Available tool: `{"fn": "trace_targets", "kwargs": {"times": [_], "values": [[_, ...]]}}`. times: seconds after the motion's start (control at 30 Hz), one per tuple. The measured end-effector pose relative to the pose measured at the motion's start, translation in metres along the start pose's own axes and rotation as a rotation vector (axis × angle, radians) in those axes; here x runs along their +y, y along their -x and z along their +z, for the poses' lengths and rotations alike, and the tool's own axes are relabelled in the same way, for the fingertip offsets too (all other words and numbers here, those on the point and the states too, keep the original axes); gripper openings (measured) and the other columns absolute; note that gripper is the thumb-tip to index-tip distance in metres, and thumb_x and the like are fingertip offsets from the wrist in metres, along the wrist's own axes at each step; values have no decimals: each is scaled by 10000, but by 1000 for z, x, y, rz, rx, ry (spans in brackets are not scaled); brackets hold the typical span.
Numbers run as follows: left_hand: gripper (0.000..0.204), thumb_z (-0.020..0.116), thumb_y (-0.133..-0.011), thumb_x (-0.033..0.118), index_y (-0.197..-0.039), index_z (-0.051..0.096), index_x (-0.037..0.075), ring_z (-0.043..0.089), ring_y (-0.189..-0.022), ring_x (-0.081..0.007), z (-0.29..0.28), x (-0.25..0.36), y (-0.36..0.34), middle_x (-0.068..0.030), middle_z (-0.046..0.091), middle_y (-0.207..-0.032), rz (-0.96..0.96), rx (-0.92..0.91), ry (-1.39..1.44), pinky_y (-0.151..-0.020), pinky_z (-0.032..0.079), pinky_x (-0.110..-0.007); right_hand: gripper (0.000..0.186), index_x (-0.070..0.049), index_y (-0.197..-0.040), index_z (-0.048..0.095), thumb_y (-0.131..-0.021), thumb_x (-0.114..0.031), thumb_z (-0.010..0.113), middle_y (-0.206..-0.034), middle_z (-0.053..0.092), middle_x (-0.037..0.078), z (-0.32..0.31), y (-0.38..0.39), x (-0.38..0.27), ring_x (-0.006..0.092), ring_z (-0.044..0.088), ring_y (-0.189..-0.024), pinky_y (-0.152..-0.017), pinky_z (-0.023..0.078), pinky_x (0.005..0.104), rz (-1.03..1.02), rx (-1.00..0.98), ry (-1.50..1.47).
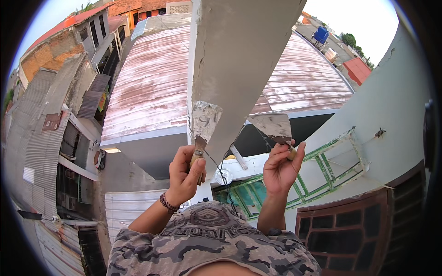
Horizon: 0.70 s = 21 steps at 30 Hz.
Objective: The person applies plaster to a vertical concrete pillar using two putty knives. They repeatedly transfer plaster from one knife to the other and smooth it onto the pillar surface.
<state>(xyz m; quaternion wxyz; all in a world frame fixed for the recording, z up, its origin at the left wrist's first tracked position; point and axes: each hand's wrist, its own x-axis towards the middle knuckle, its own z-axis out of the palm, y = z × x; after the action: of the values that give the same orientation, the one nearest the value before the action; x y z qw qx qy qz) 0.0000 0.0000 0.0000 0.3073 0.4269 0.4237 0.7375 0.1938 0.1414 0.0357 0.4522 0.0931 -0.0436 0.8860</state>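
Observation:
My left hand (184,172) is closed round the wooden handle of a putty knife (205,120). Its blade points up, smeared with pale filler, and overlaps the left side of a grey plastered pillar (239,50); whether it touches I cannot tell. Over to the right, my right hand (282,169) grips a second putty knife (271,126) by its short handle, fingers curled about it. That wider blade is tilted up and to the left, its corner near the pillar's right edge, with whitish filler on its face.
Dark cables (225,170) hang between my hands, beside a round whitish translucent object (224,176). A green-painted ladder-like frame (328,171) slants behind my right hand. Rusty metal roofs (147,78) lie beyond and below. A brown-framed window (343,230) is at lower right.

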Motion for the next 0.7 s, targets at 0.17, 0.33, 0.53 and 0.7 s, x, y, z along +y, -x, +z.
{"fn": "trace_targets", "kwargs": {"times": [0.17,0.33,0.53,0.7], "values": [[260,577,-976,165,-1142,453,8,486,-560,-34,6,0,2,-20,561,-737,-28,-12,-26,-475,384,-200,172,-6,-989,609,-940,-170,598,-1048,657,194,-3,-5,-5,240,679,-914,-760,613,263,48,-15,47],[263,595,-969,170,-1135,463,14,443,-524,-21,-3,15,10,-3,544,-693,-123,-21,-5,-452,344,-193,289,-19,-1160,449,-883,9,528,-1104,634,229,7,2,-9,303,650,-1014,-881,572,384,-130,-262,385],[253,616,-957,167,-1109,483,15,417,-508,-16,-13,21,18,10,540,-683,-165,-28,-26,-444,326,-189,387,-57,-1118,440,-778,55,587,-1161,598,259,21,6,-29,330,626,-1014,-832,531,384,-244,-536,840],[245,626,-951,169,-1090,493,18,416,-510,-15,-20,12,22,9,545,-686,-75,-10,-79,-443,323,-186,409,-53,-1102,465,-746,77,618,-1167,591,253,42,12,-38,291,619,-1020,-846,527,391,-321,-677,1105]]}}
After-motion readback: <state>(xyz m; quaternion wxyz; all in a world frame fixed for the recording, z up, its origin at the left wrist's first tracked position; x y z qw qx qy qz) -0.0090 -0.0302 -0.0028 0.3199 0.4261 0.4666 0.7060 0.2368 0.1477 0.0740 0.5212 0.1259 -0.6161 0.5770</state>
